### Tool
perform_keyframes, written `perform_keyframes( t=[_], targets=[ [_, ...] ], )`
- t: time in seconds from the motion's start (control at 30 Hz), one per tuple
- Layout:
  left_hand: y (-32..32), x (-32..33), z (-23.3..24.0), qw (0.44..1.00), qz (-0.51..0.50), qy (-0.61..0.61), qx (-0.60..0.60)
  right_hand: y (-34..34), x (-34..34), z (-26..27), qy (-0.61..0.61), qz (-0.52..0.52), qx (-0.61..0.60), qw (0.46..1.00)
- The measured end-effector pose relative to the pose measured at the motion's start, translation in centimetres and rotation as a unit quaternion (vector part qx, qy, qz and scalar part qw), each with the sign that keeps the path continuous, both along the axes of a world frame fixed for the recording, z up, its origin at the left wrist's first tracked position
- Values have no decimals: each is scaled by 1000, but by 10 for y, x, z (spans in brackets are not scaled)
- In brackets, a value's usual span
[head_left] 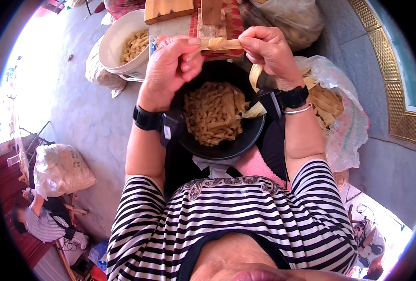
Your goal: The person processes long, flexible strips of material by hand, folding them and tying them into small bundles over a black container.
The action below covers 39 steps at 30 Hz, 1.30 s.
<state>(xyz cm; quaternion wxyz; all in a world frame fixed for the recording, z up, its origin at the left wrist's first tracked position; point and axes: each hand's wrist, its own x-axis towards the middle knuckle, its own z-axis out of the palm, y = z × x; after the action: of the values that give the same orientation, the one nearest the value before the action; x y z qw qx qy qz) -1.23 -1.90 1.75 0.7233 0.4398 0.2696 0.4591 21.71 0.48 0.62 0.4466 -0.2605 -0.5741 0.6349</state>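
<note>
My left hand [167,65] and my right hand [269,51] stretch a pale corn husk strip [217,43] between them, held between thumbs and fingers. A fold or knot shows midway along it. A loose husk end [255,76] hangs below my right hand. Underneath, a round black basin [225,154] rests at my lap, with a coiled plaited husk cord [213,116] inside. Another pale husk piece [255,110] lies across the basin's right rim, near my right wrist.
A white bucket [123,23] of plaited husk stands front left. A wooden block [169,10] sits on a bench ahead. At right, an open plastic sack [352,123] holds loose husks [327,103]. A full sack [62,170] and another person [44,224] are at left.
</note>
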Motion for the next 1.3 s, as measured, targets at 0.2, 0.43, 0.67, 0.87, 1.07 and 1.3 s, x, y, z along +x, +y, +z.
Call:
perform_keyframes(
  t=[0.2, 0.43, 0.67, 0.87, 1.07, 1.3],
  targets=[
    [2, -11, 7, 865, 95, 424, 250, -2, -4, -2, -108, -46, 12, 993],
    [2, -3, 4, 852, -100, 466, 216, 0, -17, -3, -235, -42, 111, 965],
    [39, 15, -36, 709, 197, 580, 349, 44, -17, -39, -302, -166, 194, 918],
    [58, 21, -49, 696, 230, 609, 302, 60, -33, -60, -338, -291, 237, 863],
    [52, 14, -48, 660, 189, 668, 285, 58, -20, -66, -536, -302, 245, 750],
    [11, 27, -30, 794, 154, 540, 232, 10, -33, -23, 34, -11, -234, 972]
  ],
)
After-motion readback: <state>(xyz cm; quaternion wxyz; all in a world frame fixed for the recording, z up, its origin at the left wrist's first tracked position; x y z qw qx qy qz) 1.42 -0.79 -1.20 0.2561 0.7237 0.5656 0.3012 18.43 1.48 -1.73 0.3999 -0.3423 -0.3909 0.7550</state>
